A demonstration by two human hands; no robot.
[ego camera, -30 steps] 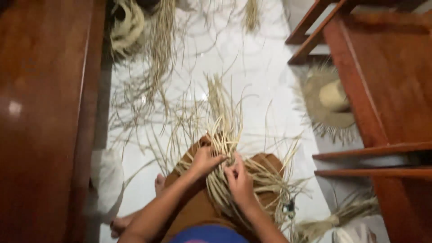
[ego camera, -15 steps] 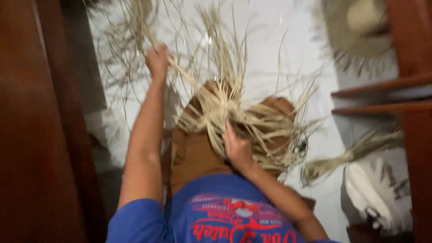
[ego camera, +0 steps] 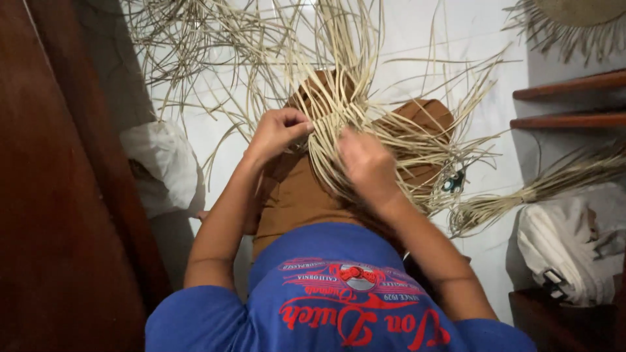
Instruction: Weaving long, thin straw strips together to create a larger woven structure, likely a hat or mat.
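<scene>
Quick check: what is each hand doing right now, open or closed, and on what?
Left hand: closed, pinching the straw strands of the woven piece on the lap.
Right hand: lies on the same strands, seen from the back; grip cannot be told.

Left hand pinched, right hand curled.

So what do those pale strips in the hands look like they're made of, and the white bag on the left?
The strips look like dried palm leaf or straw: flat, narrow, matte pale tan, fraying into loose ends. Both the left hand and right hand pinch them. The white bag looks like thin plastic, crinkled with a slight sheen, though cloth is possible.
</scene>
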